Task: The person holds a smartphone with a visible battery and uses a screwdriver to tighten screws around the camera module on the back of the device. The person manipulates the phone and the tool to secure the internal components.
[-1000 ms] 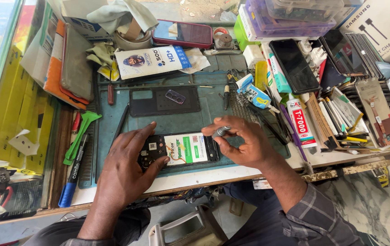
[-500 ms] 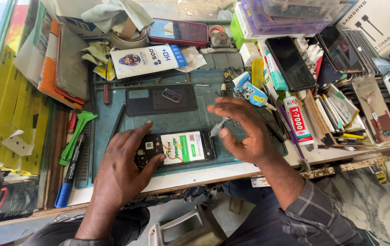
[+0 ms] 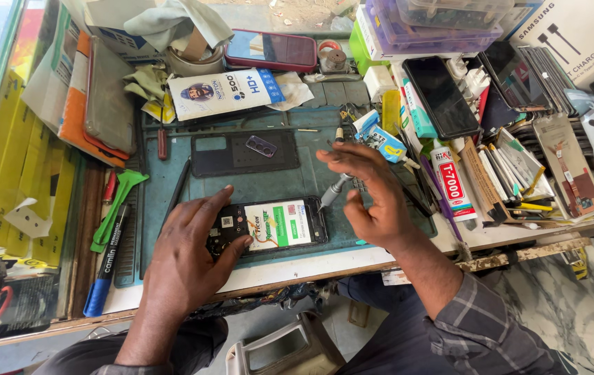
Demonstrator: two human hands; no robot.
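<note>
The opened phone (image 3: 267, 227) lay back-side up on the teal work mat (image 3: 255, 182) near the front edge of the counter (image 3: 352, 258), its rear cover off and a green-and-white battery showing. I judged it light and stiff but fragile with the insides bare, and slick along its frame, so the safest hold looked to be at the long edges or a flat press on the camera end, not on the battery. My left hand (image 3: 193, 260) rested on that camera end, fingers spread and pressing flat, thumb along the near edge, pinning rather than gripping. My right hand (image 3: 373, 191) hovered just beyond the phone's other end, open with fingers loosely fanned and nothing held; a small screwdriver (image 3: 333, 190) lay on the mat under its fingers, and I could not tell whether they touched it. Farther back on the mat lay the dark rear cover (image 3: 245, 153), with a tube of glue (image 3: 452, 180) to the right and green plastic pry tools (image 3: 118, 206) to the left.
</note>
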